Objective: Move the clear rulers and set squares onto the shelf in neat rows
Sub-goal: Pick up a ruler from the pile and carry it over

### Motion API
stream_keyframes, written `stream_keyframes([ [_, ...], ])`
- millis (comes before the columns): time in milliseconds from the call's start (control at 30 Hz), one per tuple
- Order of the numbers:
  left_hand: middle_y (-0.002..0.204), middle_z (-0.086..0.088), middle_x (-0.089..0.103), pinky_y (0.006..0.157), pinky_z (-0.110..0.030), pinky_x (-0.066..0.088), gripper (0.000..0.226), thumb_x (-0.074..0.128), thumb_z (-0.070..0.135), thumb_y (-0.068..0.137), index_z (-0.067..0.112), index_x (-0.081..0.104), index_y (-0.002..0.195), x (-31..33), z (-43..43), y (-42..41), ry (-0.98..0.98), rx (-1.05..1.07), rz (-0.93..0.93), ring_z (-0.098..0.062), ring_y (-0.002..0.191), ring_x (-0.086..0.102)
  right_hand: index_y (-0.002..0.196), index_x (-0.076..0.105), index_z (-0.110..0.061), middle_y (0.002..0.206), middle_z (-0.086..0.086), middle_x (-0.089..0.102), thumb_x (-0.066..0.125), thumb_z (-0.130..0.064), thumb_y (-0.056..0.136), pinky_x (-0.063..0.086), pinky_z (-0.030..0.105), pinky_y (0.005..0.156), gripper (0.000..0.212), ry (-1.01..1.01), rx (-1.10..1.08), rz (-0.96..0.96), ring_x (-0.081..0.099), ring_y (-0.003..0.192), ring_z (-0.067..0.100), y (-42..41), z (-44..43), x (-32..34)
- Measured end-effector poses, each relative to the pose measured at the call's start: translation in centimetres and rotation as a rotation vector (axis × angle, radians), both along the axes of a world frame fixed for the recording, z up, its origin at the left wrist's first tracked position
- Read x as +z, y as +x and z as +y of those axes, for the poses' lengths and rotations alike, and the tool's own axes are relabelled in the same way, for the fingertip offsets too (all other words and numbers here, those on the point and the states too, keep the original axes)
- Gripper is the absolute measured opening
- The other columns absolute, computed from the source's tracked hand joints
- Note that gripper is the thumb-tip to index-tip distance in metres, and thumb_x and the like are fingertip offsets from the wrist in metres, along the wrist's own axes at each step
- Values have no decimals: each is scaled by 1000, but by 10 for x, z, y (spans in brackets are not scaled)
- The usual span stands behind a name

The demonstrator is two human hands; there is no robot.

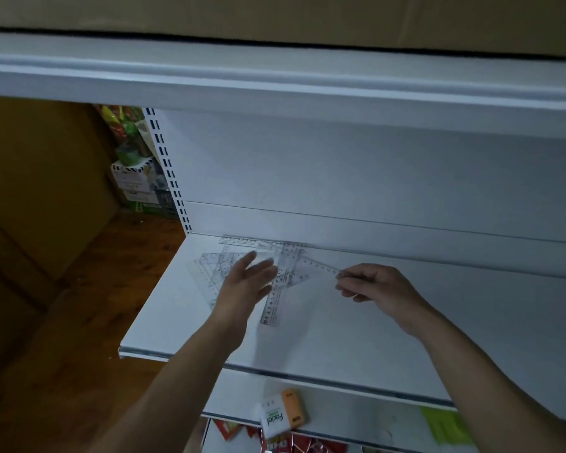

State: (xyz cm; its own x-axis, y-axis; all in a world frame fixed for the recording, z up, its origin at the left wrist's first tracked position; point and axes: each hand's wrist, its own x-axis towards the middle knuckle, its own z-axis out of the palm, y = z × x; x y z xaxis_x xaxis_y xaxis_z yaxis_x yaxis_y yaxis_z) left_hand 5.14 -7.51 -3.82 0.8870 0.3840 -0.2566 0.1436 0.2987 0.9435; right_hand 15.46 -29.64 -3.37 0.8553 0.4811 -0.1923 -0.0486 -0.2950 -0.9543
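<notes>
Status: clear stuff is on the shelf [406, 325] but as a crossed heap [242, 256] in the back-left corner, ~10 o'clock from shelf centre. No rows yet.

R hand [378, 286]: thumb + fingertips pinch one end of a ruler [321, 265]. It runs off toward 10 o'clock into the heap; can't tell if the far end is under or over the other pieces.
L hand [247, 284]: fingers straight & spread over the heap. It's blurred, so can't tell if it's pressing or just above.

How I'd do this step:
- L hand flat on the heap as a hold-down, then slide the ruler out toward 3 o'clock, low & flat. Plastic on plastic prob drags, so w/o the hold-down the set squares [209, 266] come along.
- Lay it parallel to the back ruler [239, 240] lying along the rear wall at 12 o'clock. Use that as the datum.
- Next: the second ruler [275, 305], pointing to 6 o'clock. Rotate it to match.
- Rulers in one row, set squares in another, edges butted.

Risk: see-through pieces on white, easy to miss one. Go by the printed scales.
</notes>
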Motion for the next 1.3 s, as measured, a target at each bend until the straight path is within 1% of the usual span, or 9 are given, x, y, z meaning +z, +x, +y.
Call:
stream_keyframes([
  [100,120,-3,67,97,-35,48,38,57,4,90,16,56,127,5,-2,0,-74,17,-93,-19,108,66,94,71,-16,85,1,76,66,-12,87,50,19,68,10,-18,-34,21,71,79,11,-5,-4,-1],
  [300,105,0,73,92,-31,53,22,62,9,91,10,68,111,6,-18,-9,97,45,-115,-16,102,68,88,73,-17,77,-1,75,70,-15,83,49,20,63,6,-86,-149,-40,71,73,12,-5,1,-7],
  [433,98,-2,75,86,-29,56,18,63,14,90,9,69,106,5,-21,-14,165,85,-131,-18,97,70,89,73,-19,78,-3,74,71,-16,82,50,19,64,7,-75,-161,-74,69,72,9,-6,6,-6],
  [567,99,-8,74,81,-27,57,16,58,15,94,9,66,106,6,-10,-16,-21,156,-101,-21,94,71,100,69,-16,84,3,72,72,-12,82,52,21,65,18,119,-263,36,70,73,13,-11,1,-2],
  [633,102,-7,74,81,-27,55,18,57,18,94,10,65,109,4,-6,-14,-116,159,-80,-20,96,70,100,67,-13,82,5,73,70,-11,83,52,22,64,17,222,-347,98,69,71,13,-15,-8,0],
  [733,103,-8,73,82,-28,55,21,58,18,94,8,64,111,0,-17,-7,-130,98,-54,-19,96,70,97,68,-9,82,5,73,66,-10,87,51,22,65,11,244,-430,99,67,70,11,-24,-31,-2],
  [867,99,-8,74,83,-30,55,17,57,15,94,7,65,107,0,-53,3,-55,-21,-78,-19,93,71,94,68,-11,82,4,72,64,-10,88,50,20,63,8,259,-573,73,64,69,10,-41,-72,-3],
  [1067,96,-9,74,76,-28,56,15,56,8,94,8,65,105,4,-128,10,64,-156,-125,-21,91,71,91,69,-13,81,3,72,65,-8,86,48,23,66,8,293,-717,16,62,66,10,-63,-155,3],
  [1300,89,-9,75,72,-25,58,11,60,7,91,7,67,99,4,-267,14,87,-239,-168,-22,87,72,91,69,-7,79,5,70,65,-5,86,48,19,61,7,272,-833,-49,59,64,9,-93,-292,10],
])
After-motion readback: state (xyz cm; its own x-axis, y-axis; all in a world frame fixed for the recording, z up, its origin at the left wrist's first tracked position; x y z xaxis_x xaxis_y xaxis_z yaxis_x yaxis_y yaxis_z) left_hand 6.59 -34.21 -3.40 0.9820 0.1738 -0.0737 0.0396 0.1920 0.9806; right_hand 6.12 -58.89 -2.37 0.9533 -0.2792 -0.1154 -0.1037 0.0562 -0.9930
